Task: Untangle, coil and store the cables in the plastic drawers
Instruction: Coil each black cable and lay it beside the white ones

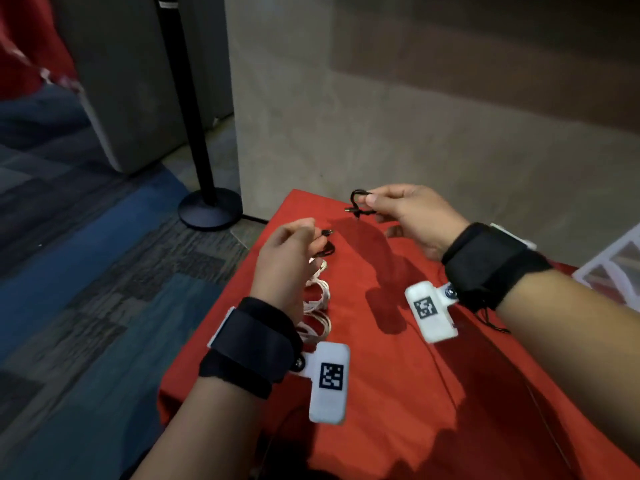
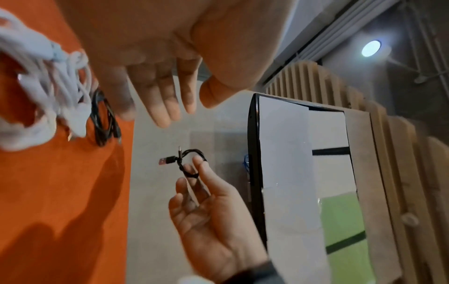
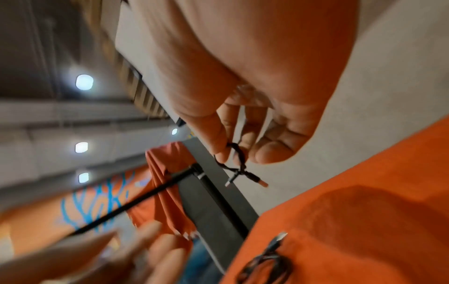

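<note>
From the head view, my right hand point(image 1: 408, 216) pinches a small coiled black cable point(image 1: 358, 202) above the far end of the red cloth point(image 1: 398, 375); my left hand point(image 1: 287, 258) hovers over a second black cable point(image 1: 325, 244) and the white cable bundle point(image 1: 317, 303). The plastic drawers point(image 1: 616, 268) sit at the right edge, so I judge the coil should go there next, kept tight so it doesn't spring open.

From the left wrist, my left fingers point(image 2: 157, 96) are straight and hold nothing; white bundle point(image 2: 43, 92) lies beside them.

From the right wrist, thumb and fingertips point(image 3: 221, 151) nip the coil point(image 3: 238, 167) near its wrapped waist, both plugs hanging free; I'd hold that crossing firmly.
</note>
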